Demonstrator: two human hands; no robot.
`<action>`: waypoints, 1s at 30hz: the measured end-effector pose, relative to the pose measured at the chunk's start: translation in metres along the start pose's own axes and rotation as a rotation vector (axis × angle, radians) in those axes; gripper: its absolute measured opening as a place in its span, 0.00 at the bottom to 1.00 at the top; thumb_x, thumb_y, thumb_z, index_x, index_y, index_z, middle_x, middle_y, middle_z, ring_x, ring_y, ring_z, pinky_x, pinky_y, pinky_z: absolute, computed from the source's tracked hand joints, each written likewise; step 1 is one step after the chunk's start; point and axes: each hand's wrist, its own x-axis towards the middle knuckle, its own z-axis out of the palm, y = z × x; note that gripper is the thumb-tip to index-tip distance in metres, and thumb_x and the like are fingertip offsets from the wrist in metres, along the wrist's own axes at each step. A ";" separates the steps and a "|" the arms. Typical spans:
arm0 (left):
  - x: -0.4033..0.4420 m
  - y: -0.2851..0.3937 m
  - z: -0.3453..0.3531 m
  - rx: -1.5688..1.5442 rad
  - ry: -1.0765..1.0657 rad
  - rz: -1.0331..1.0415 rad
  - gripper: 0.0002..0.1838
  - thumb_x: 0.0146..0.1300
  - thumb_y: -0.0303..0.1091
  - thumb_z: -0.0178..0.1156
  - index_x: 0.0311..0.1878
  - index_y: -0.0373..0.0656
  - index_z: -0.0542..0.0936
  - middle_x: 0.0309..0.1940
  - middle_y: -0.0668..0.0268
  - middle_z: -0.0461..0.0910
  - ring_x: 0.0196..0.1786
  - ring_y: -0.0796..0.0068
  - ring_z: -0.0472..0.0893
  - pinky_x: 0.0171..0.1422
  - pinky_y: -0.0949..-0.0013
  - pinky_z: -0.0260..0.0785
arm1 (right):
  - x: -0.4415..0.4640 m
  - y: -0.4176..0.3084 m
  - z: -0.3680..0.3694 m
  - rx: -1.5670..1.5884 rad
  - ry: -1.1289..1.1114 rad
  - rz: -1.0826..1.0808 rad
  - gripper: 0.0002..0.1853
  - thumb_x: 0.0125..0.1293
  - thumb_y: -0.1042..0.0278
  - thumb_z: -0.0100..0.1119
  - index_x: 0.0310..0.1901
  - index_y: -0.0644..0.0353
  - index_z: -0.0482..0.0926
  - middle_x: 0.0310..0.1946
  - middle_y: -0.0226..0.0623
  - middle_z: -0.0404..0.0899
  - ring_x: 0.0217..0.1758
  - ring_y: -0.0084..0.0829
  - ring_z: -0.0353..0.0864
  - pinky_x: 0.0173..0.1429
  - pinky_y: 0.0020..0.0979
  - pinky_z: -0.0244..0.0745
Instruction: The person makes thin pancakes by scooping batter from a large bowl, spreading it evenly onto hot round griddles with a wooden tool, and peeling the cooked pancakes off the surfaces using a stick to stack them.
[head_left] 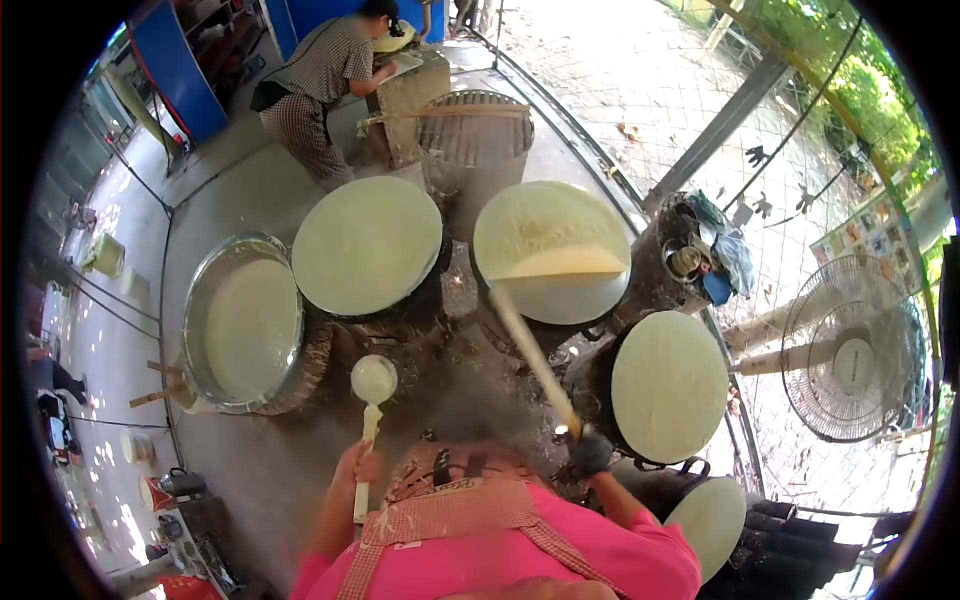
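Observation:
My left hand (pixel 358 465) is closed around the pale handle of a ladle (pixel 374 380), whose round bowl points away from me. In my right hand (pixel 590 453), which wears a dark glove, is the near end of a long wooden stick (pixel 535 350). Its far end reaches the front of a round steamer top (pixel 600 225). On that top, a thin pale sheet (pixel 555 264) shows a straight raised or folded edge; I cannot tell how the stick meets it. Another covered round top (pixel 670 385) stands just beyond my right hand.
A metal basin (pixel 192 335) of whitish liquid stands at left, beside another round top (pixel 367 245). One more round top (pixel 712 525) is at lower right. Farther back are a ribbed drum (pixel 475 165) and a bending person (pixel 320 80). A fan (pixel 853 360) stands at right.

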 end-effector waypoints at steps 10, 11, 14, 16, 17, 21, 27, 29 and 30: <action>0.000 -0.045 -0.014 -0.273 0.210 0.201 0.18 0.62 0.40 0.45 0.17 0.46 0.58 0.10 0.70 0.56 0.11 0.80 0.57 0.17 0.74 0.55 | 0.144 -0.097 -0.038 0.069 0.212 -0.559 0.23 0.45 0.60 0.59 0.46 0.54 0.70 0.35 0.45 0.74 0.32 0.46 0.75 0.33 0.43 0.69; 0.000 -0.047 -0.016 -0.248 0.208 0.235 0.15 0.62 0.39 0.45 0.21 0.45 0.59 0.11 0.70 0.56 0.12 0.81 0.57 0.17 0.76 0.55 | 0.161 -0.106 -0.034 0.026 0.155 -0.537 0.22 0.48 0.59 0.56 0.47 0.54 0.68 0.38 0.46 0.72 0.34 0.48 0.75 0.33 0.45 0.68; 0.000 -0.055 -0.013 -0.129 0.185 0.341 0.08 0.62 0.33 0.45 0.40 0.39 0.67 0.14 0.73 0.56 0.15 0.86 0.57 0.16 0.82 0.53 | 0.204 -0.128 0.009 -0.043 0.194 -0.563 0.21 0.52 0.60 0.52 0.48 0.56 0.66 0.42 0.48 0.72 0.36 0.50 0.75 0.36 0.47 0.68; 0.005 -0.056 0.003 -0.162 0.138 0.234 0.08 0.62 0.33 0.45 0.39 0.39 0.69 0.14 0.73 0.56 0.14 0.85 0.57 0.16 0.81 0.53 | 0.223 -0.152 0.022 -0.112 0.258 -0.578 0.20 0.53 0.61 0.51 0.48 0.58 0.66 0.41 0.49 0.73 0.36 0.49 0.76 0.37 0.46 0.70; 0.006 -0.056 0.009 -0.178 0.120 0.181 0.08 0.62 0.33 0.45 0.39 0.39 0.69 0.14 0.73 0.56 0.14 0.85 0.56 0.16 0.81 0.53 | 0.226 -0.166 0.026 -0.165 0.267 -0.568 0.20 0.53 0.62 0.50 0.47 0.60 0.67 0.40 0.49 0.74 0.35 0.48 0.77 0.38 0.46 0.70; -0.001 -0.040 0.004 -0.216 0.107 0.066 0.08 0.61 0.33 0.46 0.32 0.39 0.71 0.12 0.72 0.56 0.12 0.84 0.56 0.16 0.79 0.53 | 0.255 -0.200 0.023 -0.299 0.147 -0.503 0.14 0.55 0.65 0.47 0.41 0.63 0.71 0.31 0.47 0.77 0.31 0.43 0.79 0.33 0.42 0.72; -0.031 0.014 -0.018 -0.247 0.152 0.012 0.13 0.59 0.36 0.48 0.23 0.40 0.68 0.11 0.71 0.57 0.11 0.81 0.57 0.15 0.76 0.53 | 0.312 -0.186 -0.070 -0.417 0.461 -0.679 0.08 0.52 0.66 0.46 0.24 0.59 0.74 0.15 0.40 0.71 0.18 0.36 0.73 0.21 0.38 0.67; -0.042 0.033 -0.022 -0.278 0.148 0.002 0.14 0.59 0.37 0.48 0.21 0.41 0.67 0.11 0.71 0.58 0.11 0.81 0.58 0.15 0.76 0.53 | 0.350 -0.178 -0.129 -0.432 0.578 -0.710 0.10 0.52 0.66 0.43 0.19 0.54 0.73 0.15 0.39 0.73 0.17 0.35 0.73 0.20 0.38 0.67; -0.048 0.041 -0.024 -0.294 0.147 -0.002 0.15 0.59 0.38 0.48 0.20 0.41 0.66 0.10 0.71 0.58 0.11 0.81 0.58 0.15 0.76 0.53 | 0.371 -0.176 -0.158 -0.698 0.885 -0.829 0.06 0.49 0.73 0.45 0.17 0.57 0.69 0.10 0.34 0.67 0.13 0.28 0.68 0.14 0.32 0.62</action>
